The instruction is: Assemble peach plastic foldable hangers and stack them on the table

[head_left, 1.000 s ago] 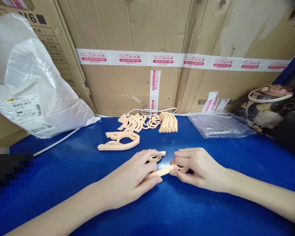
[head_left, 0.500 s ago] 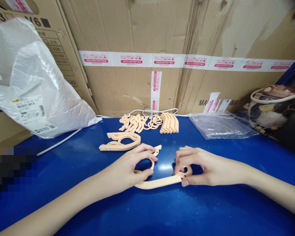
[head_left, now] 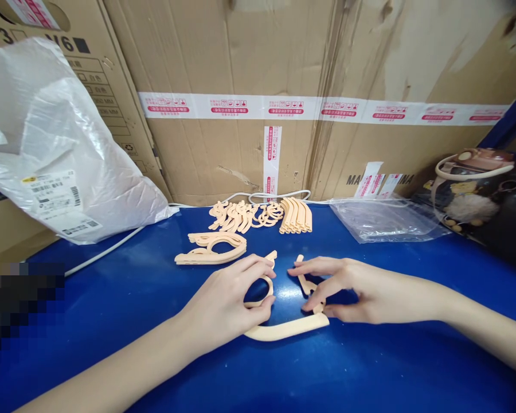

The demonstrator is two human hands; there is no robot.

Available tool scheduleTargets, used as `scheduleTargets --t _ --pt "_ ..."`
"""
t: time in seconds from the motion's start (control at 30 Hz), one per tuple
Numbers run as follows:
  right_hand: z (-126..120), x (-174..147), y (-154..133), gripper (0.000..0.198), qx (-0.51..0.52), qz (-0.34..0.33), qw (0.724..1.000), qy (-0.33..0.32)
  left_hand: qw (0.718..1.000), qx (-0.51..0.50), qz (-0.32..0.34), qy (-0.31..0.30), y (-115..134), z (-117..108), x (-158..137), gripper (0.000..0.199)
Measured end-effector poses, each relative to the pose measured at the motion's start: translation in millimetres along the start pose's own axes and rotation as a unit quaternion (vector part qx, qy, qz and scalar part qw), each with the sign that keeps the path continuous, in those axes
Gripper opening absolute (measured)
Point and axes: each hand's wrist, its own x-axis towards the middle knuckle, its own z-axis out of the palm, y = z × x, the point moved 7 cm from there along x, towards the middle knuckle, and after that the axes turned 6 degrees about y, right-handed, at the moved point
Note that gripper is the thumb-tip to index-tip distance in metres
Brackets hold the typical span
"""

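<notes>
A beige plastic folding hanger point(head_left: 284, 330) lies partly opened on the blue table, its curved arm stretching to the right. My left hand point(head_left: 236, 292) is closed around its ring-shaped middle, with thumb and fingers on either side; the palm hides part of it. At the arm's right end, my right hand point(head_left: 344, 287) pinches a small angled beige hanger piece point(head_left: 303, 282), which meets the arm there. My right index finger is stretched along this piece, and the fingers partly cover the joint. Behind my left hand rests a stack of folded beige hangers point(head_left: 210, 258).
Loose beige hanger parts point(head_left: 241, 217) and a row of beige hanger arms point(head_left: 296, 215) lie at the back. A clear plastic bag point(head_left: 387, 221) is on the right, near a dark bag point(head_left: 473, 195). A white parcel bag point(head_left: 69, 155) leans left; cardboard boxes point(head_left: 227, 155) stand behind.
The small piece in my right hand has swung, its narrow end now pointing away from me. My right index finger has stretched out. The hanger has shifted slightly right and nearer.
</notes>
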Motion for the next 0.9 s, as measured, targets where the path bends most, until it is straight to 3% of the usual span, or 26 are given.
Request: scheduleTargets --t 0.17,0.27,0.5,0.63,0.9 --pt "16.6 4.4 -12.5 0.006 0.131 -0.051 0.990 0.015 1.000 0.017 0.009 0.023 -0.9 0.8 -2.1 0.020" --pt "29.6 5.7 -20.5 0.015 0.169 -0.060 0.984 0.017 0.999 0.024 0.007 0.035 -1.4 1.4 -2.1 0.019" --pt "44.6 -2.1 -43.7 0.028 0.128 -0.053 0.989 -0.041 0.997 0.065 0.005 0.033 -0.5 2.1 0.3 0.012" --pt "36.8 -3.2 -35.5 0.050 0.123 0.001 0.992 -0.035 0.995 0.090 0.029 0.013 -2.2 1.2 1.5 0.010" --pt "11.9 7.3 6.2 0.051 0.062 0.021 0.997 0.027 0.993 0.096 0.068 -0.016 -1.4 5.3 -1.4 0.026"
